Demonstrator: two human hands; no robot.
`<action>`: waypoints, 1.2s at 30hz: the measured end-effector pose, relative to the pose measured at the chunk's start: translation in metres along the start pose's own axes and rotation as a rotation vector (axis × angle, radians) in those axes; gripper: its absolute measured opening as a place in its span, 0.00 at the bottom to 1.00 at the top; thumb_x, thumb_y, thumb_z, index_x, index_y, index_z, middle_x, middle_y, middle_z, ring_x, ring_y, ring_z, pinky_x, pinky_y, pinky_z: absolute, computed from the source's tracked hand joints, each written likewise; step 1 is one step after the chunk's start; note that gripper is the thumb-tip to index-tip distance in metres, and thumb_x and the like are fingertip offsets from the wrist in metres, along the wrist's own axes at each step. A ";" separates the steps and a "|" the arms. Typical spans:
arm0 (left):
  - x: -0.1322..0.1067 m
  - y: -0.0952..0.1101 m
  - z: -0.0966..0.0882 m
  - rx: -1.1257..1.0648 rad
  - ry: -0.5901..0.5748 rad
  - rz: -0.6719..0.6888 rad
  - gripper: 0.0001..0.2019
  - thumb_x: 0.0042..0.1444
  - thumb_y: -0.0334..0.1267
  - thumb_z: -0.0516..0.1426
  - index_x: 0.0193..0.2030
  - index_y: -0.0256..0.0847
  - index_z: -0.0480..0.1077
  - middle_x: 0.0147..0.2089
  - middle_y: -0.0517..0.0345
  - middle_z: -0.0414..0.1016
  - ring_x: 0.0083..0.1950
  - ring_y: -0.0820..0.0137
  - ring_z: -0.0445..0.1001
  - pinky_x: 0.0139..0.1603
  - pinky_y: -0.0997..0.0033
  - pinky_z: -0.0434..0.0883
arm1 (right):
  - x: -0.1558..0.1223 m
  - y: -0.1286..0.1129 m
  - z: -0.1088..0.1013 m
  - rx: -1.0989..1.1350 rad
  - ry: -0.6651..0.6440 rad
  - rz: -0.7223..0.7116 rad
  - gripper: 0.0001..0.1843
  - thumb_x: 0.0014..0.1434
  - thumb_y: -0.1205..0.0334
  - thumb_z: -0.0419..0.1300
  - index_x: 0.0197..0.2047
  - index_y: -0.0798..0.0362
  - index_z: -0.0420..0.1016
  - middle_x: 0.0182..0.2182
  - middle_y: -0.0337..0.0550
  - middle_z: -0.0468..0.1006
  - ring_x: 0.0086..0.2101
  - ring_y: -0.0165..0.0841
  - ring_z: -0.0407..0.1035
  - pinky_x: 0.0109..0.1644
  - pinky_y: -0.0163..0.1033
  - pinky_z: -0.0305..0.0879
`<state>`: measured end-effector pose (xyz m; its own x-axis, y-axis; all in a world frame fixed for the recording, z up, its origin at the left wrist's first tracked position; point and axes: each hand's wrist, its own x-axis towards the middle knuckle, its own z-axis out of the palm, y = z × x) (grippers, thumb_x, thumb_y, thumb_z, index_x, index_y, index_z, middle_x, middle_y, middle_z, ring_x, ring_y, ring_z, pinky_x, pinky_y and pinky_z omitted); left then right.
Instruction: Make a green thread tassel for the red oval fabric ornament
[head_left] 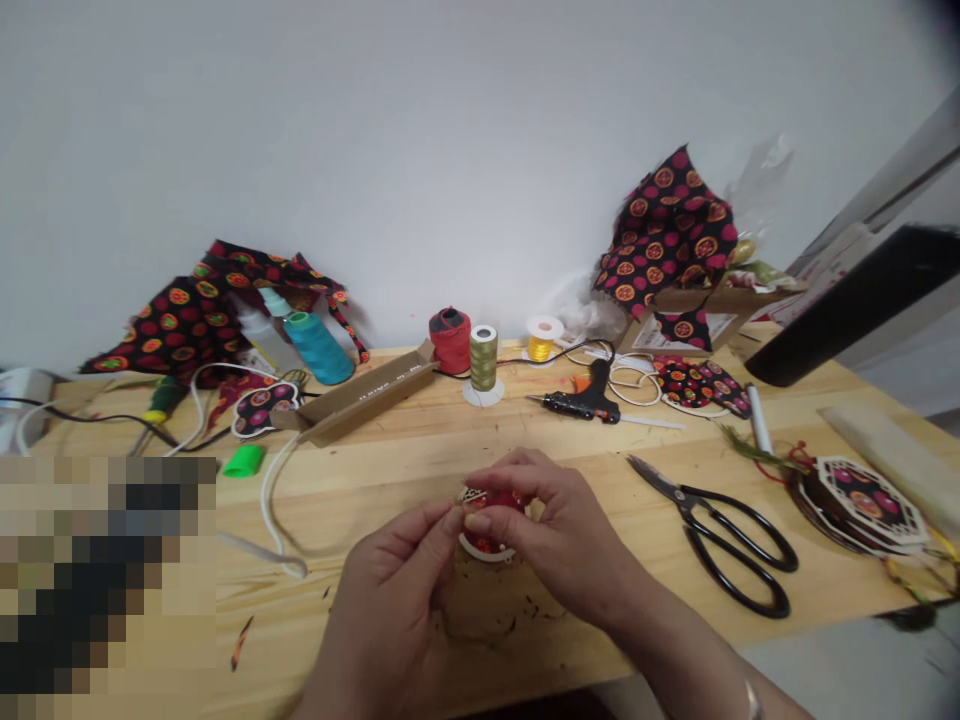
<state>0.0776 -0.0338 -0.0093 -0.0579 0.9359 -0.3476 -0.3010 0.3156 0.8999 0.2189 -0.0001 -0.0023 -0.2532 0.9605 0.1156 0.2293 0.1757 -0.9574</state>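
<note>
My left hand (409, 575) and my right hand (551, 535) meet above the front middle of the table, both closed with fingertips pinched together. Between them is a small round ornament (487, 540) with a red patterned middle and a pale rim. Fingers cover much of it, and its back is hidden. The left thumb and forefinger press at its left edge, while the right fingers wrap its top and right side. Black-handled scissors (712, 535) lie to the right of my right hand. A black glue gun (585, 395) rests behind the hands.
Thread spools stand along the wall: red (450, 342), olive (484, 360), yellow (541, 342) and teal (321, 348). A long cardboard box (367, 395) and a green cap (244, 461) are at left. Finished-looking fabric ornaments (862, 505) lie at right. Patterned cloth (671, 235) drapes over a carton.
</note>
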 end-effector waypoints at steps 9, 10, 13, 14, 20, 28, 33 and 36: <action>-0.002 -0.004 -0.005 0.304 -0.045 0.014 0.11 0.51 0.45 0.60 0.29 0.40 0.80 0.14 0.67 0.52 0.18 0.77 0.47 0.17 0.75 0.45 | 0.003 0.000 0.002 0.131 -0.059 0.073 0.04 0.49 0.72 0.64 0.26 0.55 0.80 0.23 0.38 0.72 0.27 0.29 0.68 0.32 0.35 0.66; -0.002 -0.005 -0.005 0.300 -0.052 0.012 0.12 0.52 0.45 0.59 0.29 0.40 0.80 0.14 0.67 0.52 0.18 0.77 0.47 0.18 0.75 0.45 | 0.003 0.000 0.003 0.106 -0.046 0.062 0.05 0.50 0.72 0.64 0.24 0.56 0.78 0.22 0.38 0.71 0.27 0.29 0.68 0.32 0.35 0.65; -0.002 -0.007 -0.004 0.186 -0.101 -0.021 0.11 0.53 0.44 0.59 0.33 0.39 0.79 0.16 0.66 0.54 0.20 0.77 0.47 0.19 0.76 0.45 | 0.002 0.000 0.003 0.022 -0.003 0.029 0.08 0.51 0.72 0.62 0.22 0.55 0.75 0.24 0.38 0.71 0.29 0.29 0.67 0.32 0.35 0.65; -0.002 -0.007 -0.004 0.114 -0.121 -0.041 0.10 0.52 0.43 0.60 0.34 0.38 0.79 0.17 0.66 0.55 0.20 0.77 0.48 0.19 0.76 0.46 | 0.002 0.000 0.003 0.006 0.004 0.026 0.08 0.51 0.72 0.62 0.22 0.55 0.74 0.24 0.37 0.71 0.29 0.28 0.67 0.32 0.34 0.65; -0.004 0.000 0.004 -0.191 -0.170 -0.098 0.08 0.53 0.37 0.60 0.33 0.35 0.79 0.26 0.55 0.70 0.23 0.78 0.51 0.21 0.77 0.52 | 0.005 0.002 0.002 0.022 -0.005 0.074 0.09 0.53 0.67 0.61 0.22 0.55 0.72 0.22 0.36 0.71 0.26 0.27 0.67 0.30 0.33 0.64; -0.003 -0.002 0.006 -0.247 -0.111 -0.104 0.06 0.53 0.34 0.60 0.37 0.38 0.76 0.23 0.59 0.68 0.22 0.78 0.54 0.21 0.80 0.53 | 0.011 0.000 0.000 0.051 -0.012 0.114 0.09 0.53 0.65 0.59 0.22 0.54 0.72 0.16 0.35 0.70 0.22 0.27 0.65 0.29 0.33 0.62; -0.002 0.001 0.006 -0.262 -0.128 -0.118 0.06 0.51 0.35 0.62 0.36 0.37 0.77 0.22 0.60 0.67 0.22 0.79 0.55 0.20 0.81 0.53 | 0.013 -0.001 0.001 0.028 0.034 0.104 0.08 0.51 0.66 0.61 0.21 0.54 0.73 0.19 0.36 0.71 0.23 0.26 0.64 0.28 0.32 0.61; -0.001 0.001 0.006 -0.259 -0.158 -0.122 0.06 0.51 0.35 0.62 0.35 0.36 0.77 0.21 0.62 0.65 0.20 0.80 0.50 0.19 0.80 0.51 | 0.013 -0.003 0.002 0.056 0.029 0.097 0.08 0.51 0.67 0.60 0.21 0.54 0.73 0.19 0.35 0.71 0.23 0.27 0.65 0.29 0.32 0.61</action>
<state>0.0830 -0.0337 -0.0068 0.1357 0.9129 -0.3849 -0.5304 0.3951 0.7501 0.2132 0.0120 0.0015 -0.2049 0.9784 0.0280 0.1984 0.0696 -0.9777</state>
